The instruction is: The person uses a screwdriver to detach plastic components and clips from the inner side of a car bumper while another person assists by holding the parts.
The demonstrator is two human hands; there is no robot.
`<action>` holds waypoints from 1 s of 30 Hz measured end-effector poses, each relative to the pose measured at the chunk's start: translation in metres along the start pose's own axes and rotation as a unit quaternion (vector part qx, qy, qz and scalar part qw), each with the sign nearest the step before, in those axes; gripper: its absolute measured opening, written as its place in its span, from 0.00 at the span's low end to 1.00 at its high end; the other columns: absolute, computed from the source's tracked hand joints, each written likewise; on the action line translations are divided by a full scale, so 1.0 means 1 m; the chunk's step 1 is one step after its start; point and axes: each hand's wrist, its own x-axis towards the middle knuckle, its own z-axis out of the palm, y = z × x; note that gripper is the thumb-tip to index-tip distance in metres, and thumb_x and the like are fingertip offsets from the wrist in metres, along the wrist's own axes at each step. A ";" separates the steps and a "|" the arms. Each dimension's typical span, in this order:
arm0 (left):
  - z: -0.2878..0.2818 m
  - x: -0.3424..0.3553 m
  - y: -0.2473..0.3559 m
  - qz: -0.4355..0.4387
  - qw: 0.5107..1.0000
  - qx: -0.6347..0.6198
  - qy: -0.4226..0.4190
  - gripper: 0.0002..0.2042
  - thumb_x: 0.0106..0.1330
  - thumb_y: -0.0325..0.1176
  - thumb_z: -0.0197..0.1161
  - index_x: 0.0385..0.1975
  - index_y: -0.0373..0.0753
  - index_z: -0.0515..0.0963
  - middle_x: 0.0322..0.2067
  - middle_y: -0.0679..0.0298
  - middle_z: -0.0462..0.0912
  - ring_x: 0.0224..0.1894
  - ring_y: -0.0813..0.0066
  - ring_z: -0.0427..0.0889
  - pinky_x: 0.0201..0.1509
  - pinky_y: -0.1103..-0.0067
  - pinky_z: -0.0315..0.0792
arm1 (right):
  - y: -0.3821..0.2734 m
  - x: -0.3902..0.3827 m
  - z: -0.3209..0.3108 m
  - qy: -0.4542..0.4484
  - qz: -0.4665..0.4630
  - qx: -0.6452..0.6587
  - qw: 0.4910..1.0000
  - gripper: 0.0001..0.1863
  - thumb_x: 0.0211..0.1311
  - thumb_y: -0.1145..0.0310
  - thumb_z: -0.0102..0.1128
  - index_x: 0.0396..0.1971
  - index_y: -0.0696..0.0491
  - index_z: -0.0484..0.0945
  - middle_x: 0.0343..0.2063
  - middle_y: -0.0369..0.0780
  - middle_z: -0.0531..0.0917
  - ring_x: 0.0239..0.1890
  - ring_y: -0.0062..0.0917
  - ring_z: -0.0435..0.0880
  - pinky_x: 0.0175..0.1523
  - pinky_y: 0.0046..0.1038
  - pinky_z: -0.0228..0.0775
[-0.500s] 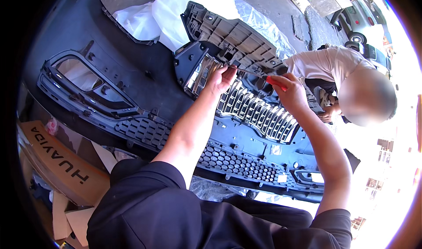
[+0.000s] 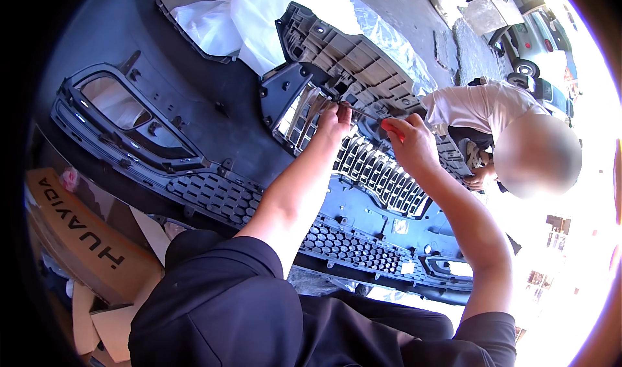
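A black car bumper [image 2: 194, 140] lies inside-up in front of me, with a chrome grille [image 2: 379, 172] set in its middle and a grey plastic bracket [image 2: 337, 49] above it. My left hand [image 2: 334, 122] presses its fingertips on the grille's upper edge. My right hand [image 2: 409, 143] grips a red-handled screwdriver [image 2: 376, 116], whose thin shaft points left toward my left fingertips.
A person in a light shirt [image 2: 479, 108] crouches at the bumper's far right side. White plastic sheeting [image 2: 259, 17] lies under the bumper's top. A brown cardboard box [image 2: 78, 237] sits at lower left. A parked car [image 2: 538, 36] stands at upper right.
Both hands stay at the grille's top edge; my right hand has shifted slightly toward the left hand with the screwdriver.
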 end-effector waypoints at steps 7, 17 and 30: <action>0.015 -0.005 -0.009 0.042 0.998 0.001 0.053 0.09 0.79 0.33 0.55 0.42 0.35 0.79 0.36 0.58 0.88 0.38 0.61 0.90 0.44 0.70 0.89 | 0.001 0.011 0.002 -0.015 0.029 0.011 0.999 0.13 0.63 0.64 0.66 0.46 0.43 0.88 0.37 0.44 0.81 0.38 0.43 0.85 0.46 0.40 0.79; 0.021 0.022 -0.014 0.023 0.991 0.040 0.127 0.11 0.79 0.34 0.52 0.43 0.37 0.81 0.39 0.60 0.88 0.41 0.64 0.89 0.46 0.69 0.88 | -0.001 0.050 -0.012 -0.080 0.063 -0.012 0.995 0.13 0.63 0.61 0.61 0.43 0.46 0.90 0.38 0.50 0.85 0.42 0.47 0.86 0.49 0.42 0.79; 0.010 -0.004 0.004 -0.009 0.998 -0.009 0.064 0.11 0.79 0.28 0.49 0.47 0.28 0.77 0.44 0.48 0.86 0.47 0.56 0.88 0.54 0.64 0.87 | -0.016 0.083 -0.025 -0.158 0.118 0.011 0.980 0.16 0.63 0.57 0.62 0.45 0.46 0.89 0.40 0.46 0.89 0.44 0.44 0.88 0.51 0.38 0.78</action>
